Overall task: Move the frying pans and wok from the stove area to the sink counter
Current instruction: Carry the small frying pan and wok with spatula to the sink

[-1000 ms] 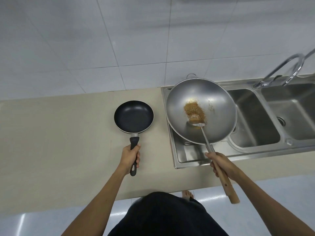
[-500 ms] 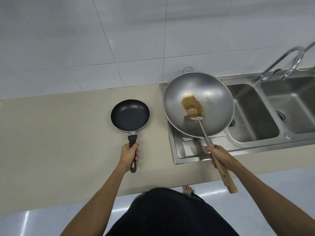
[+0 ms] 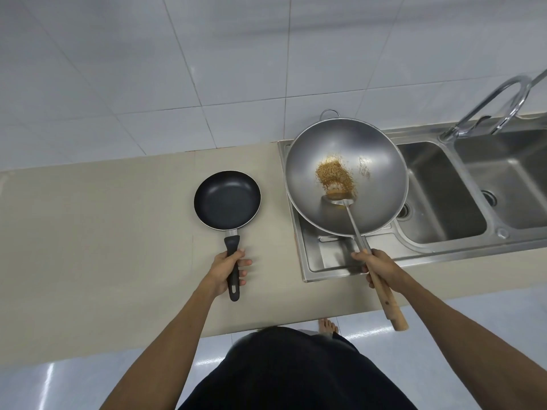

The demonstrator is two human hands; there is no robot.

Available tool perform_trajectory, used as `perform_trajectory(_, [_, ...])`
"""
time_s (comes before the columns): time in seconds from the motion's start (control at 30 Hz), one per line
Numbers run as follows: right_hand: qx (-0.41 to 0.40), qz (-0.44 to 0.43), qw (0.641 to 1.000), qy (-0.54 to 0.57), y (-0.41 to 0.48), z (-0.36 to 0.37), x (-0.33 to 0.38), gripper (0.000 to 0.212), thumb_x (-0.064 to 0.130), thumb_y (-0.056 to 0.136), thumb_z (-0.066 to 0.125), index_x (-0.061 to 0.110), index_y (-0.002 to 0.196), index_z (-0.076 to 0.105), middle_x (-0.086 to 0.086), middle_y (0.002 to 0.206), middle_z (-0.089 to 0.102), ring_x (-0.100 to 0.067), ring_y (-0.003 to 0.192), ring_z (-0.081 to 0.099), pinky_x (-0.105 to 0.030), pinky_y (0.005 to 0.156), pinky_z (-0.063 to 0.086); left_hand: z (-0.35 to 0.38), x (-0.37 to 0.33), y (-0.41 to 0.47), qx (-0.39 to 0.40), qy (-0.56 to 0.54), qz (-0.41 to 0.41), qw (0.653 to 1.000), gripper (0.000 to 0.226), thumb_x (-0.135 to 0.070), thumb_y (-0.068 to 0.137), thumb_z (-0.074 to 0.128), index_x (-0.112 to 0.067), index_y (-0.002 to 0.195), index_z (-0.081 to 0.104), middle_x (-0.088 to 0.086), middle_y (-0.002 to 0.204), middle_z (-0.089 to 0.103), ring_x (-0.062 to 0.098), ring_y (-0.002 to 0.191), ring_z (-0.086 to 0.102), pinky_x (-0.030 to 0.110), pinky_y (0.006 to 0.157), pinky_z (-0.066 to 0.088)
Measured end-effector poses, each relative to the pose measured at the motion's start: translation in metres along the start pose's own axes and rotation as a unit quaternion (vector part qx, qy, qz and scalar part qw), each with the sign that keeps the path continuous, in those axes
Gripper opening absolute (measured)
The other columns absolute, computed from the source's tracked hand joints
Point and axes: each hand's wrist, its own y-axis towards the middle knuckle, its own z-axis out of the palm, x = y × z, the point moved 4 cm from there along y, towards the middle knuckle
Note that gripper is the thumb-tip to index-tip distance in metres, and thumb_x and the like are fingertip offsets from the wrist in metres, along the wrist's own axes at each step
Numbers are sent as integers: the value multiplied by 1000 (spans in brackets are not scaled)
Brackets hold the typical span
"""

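left hand (image 3: 225, 272) gripping, right hand (image 3: 380, 267) gripping

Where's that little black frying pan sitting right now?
In the head view the black frying pan lies on the beige counter, left of the wok and sink, its handle gripped by the left hand.

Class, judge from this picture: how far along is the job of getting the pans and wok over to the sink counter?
Nearly done, it seems. The small black non-stick frying pan lies on the beige counter beside the steel sink, the left hand on its handle. The large grey metal wok sits over the sink's drainboard, the right hand gripping its wooden handle. Left: letting go. No other pan is in view.
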Motion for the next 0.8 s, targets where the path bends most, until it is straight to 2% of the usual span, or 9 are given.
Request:
perform_trajectory(0.1, [-9,4,1000,-5,-1,1,-2,39,36,96,70,3,113,58,-13,80,59,-18,47,56,-30,45,50,-1,0,1,4,-8,3,1000,27,-34,96,66,-8,98,59,14,86,70,20,47,54,31,45,50])
perform_trajectory(0.27, [-36,-16,998,-47,-3,5,1,40,35,97,70,2,113,54,-16,85,63,-22,50,57,-33,47,53,-2,2,0,-4,-4,7,1000,29,-34,96,65,-6,99,59,12,79,73,21,46,58,32,45,53])
perform_trajectory(0.43, [-52,-30,992,-109,-8,4,6,40,35,96,71,3,110,53,-17,90,68,-27,58,65,-37,52,58,-3,0,-2,1,45,-12,999,29,-31,97,64,-4,105,59,18,93,73,26,56,63,39,54,58])
perform_trajectory(0.53, [-50,-38,985,-160,-11,4,11,43,38,96,71,2,111,52,-17,93,69,-29,63,69,-37,55,60,-4,-2,-5,-4,76,-11,997,31,-30,97,64,-2,109,60,20,93,73,28,59,66,43,59,62])
perform_trajectory(0.6, [-53,-44,974,-216,-13,4,15,49,42,95,71,1,113,52,-20,102,70,-33,77,73,-39,66,59,-5,-3,-6,-13,94,-6,995,29,-29,97,64,-3,107,59,19,92,73,30,61,67,47,67,61])
perform_trajectory(0.7, [-49,-48,946,-317,-13,2,19,60,52,93,70,0,119,53,-23,117,68,-38,105,68,-45,90,55,-9,-11,-7,-50,136,14,989,28,-29,98,63,-3,105,59,17,94,71,32,67,68,48,75,60])
perform_trajectory(0.73, [-41,-49,940,-335,-14,1,20,64,56,92,68,1,120,53,-22,119,68,-38,106,67,-47,93,56,-10,-16,-7,-70,145,26,987,28,-30,98,63,-2,103,59,18,96,70,33,71,68,49,78,60])
perform_trajectory(0.8, [-25,-51,932,-358,-17,-2,24,70,67,91,61,4,121,53,-18,116,67,-36,99,69,-46,87,60,-14,-28,-11,-126,166,57,976,34,-32,96,65,-1,108,58,20,105,66,35,88,67,50,85,59])
